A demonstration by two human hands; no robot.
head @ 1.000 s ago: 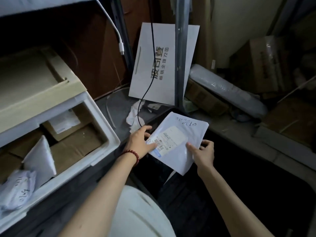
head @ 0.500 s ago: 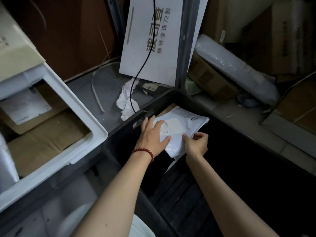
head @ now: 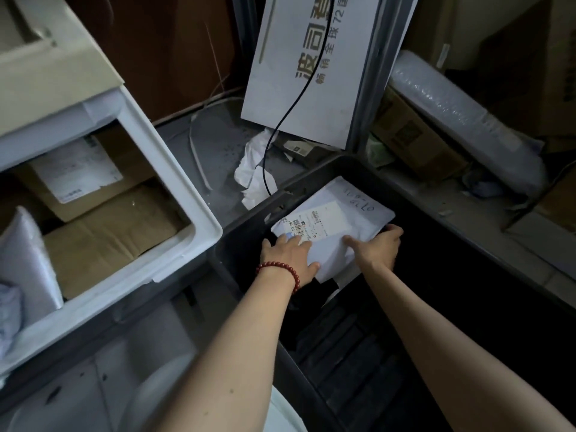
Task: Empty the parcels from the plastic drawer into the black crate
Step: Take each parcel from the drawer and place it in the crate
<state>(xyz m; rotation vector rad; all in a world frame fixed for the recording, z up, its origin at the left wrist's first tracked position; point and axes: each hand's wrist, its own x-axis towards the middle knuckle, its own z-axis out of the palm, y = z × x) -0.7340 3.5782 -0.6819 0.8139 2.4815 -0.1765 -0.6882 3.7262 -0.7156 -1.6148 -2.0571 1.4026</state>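
Observation:
A white parcel (head: 338, 221) with a shipping label and handwritten digits lies in the far left corner of the black crate (head: 246, 222). My left hand (head: 291, 255), with a red bead bracelet at the wrist, presses on the parcel's near left corner with straight fingers. My right hand (head: 378, 246) holds the parcel's right edge, thumb on top and fingers curled round it. The white plastic drawer (head: 177, 173) stands pulled out at the left. It holds a brown cardboard box (head: 109, 235), a labelled box (head: 78, 174) and a white bag (head: 26, 263).
A white printed board (head: 311, 67) leans on a metal post (head: 371, 88) behind the crate, with a black cable (head: 274, 141) hanging in front. Crumpled paper (head: 254, 176) lies on the grey shelf. Cardboard boxes (head: 414, 135) and a bubble-wrapped roll (head: 461, 120) crowd the right.
Both hands brought the white parcel down from above the crate's edge into its far left corner. The view moved closer and lower.

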